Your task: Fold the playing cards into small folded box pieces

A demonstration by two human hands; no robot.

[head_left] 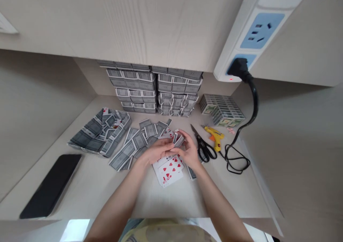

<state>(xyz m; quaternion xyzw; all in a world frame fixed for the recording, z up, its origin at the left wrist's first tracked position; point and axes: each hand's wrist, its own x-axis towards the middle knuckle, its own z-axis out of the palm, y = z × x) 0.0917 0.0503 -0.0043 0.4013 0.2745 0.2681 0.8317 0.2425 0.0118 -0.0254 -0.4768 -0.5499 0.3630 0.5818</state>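
Observation:
Both hands meet over the middle of the desk. My left hand (158, 151) and my right hand (189, 150) are closed together on a small packet of playing cards (178, 139), held edge-up between the fingers. Directly below the hands lie face-up red heart cards (169, 171), fanned on the desk, with a five and a six showing. Face-down cards with grey patterned backs (135, 145) are spread in overlapping rows to the left of the hands.
Tall stacks of card decks (154, 87) stand against the back wall. A loose heap of cards (103, 131) lies left, a black phone (52, 185) at front left. Black scissors (203, 146), a yellow glue gun (215, 136), its black cable (237, 161) and boxed decks (222, 109) sit right.

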